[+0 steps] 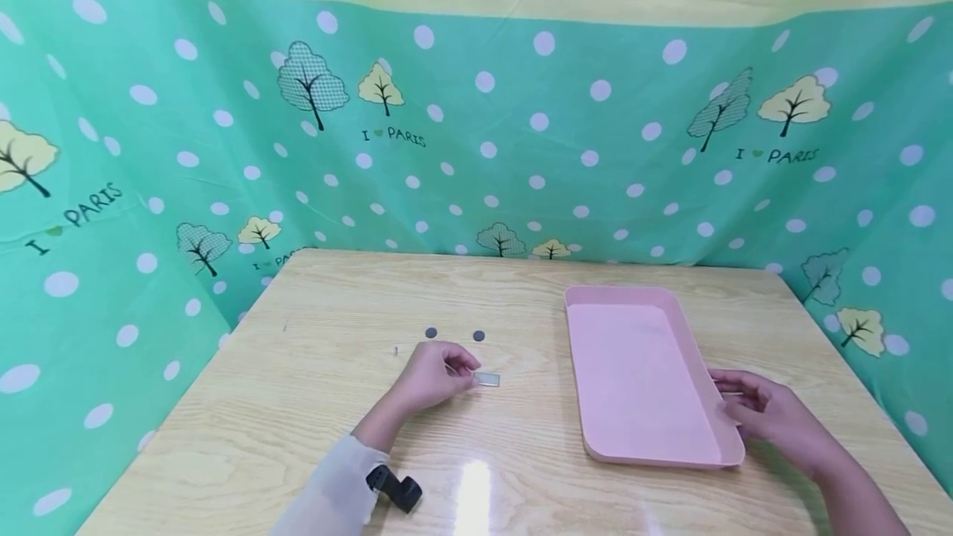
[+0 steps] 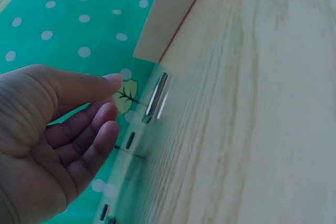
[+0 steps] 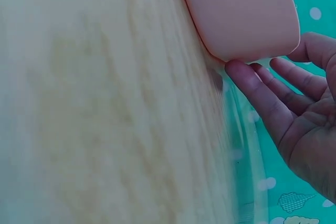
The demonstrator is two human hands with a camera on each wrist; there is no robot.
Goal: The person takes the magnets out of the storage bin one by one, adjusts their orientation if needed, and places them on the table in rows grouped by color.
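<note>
In the head view my left hand (image 1: pixel 438 372) is close over the table, its fingertips beside a small flat rectangular piece with a shiny metallic edge (image 1: pixel 487 380). The left wrist view shows a gap between those loosely bent fingers (image 2: pixel 100 124) and the shiny piece (image 2: pixel 155 98), which lies on the table. A shallow pink tray (image 1: pixel 633 379) stands on the right side of the table. My right hand (image 1: pixel 778 420) holds its right wall near the front corner, thumb at the rim and fingers against the outside and lower edge.
Two small dark discs (image 1: pixel 431 332) lie just beyond my left hand. A tiny thin piece (image 1: pixel 396 351) lies to their left. Behind the wooden table (image 1: pixel 357 296) hangs a green dotted curtain (image 1: pixel 447 106). A black band (image 1: pixel 395 488) circles my left wrist.
</note>
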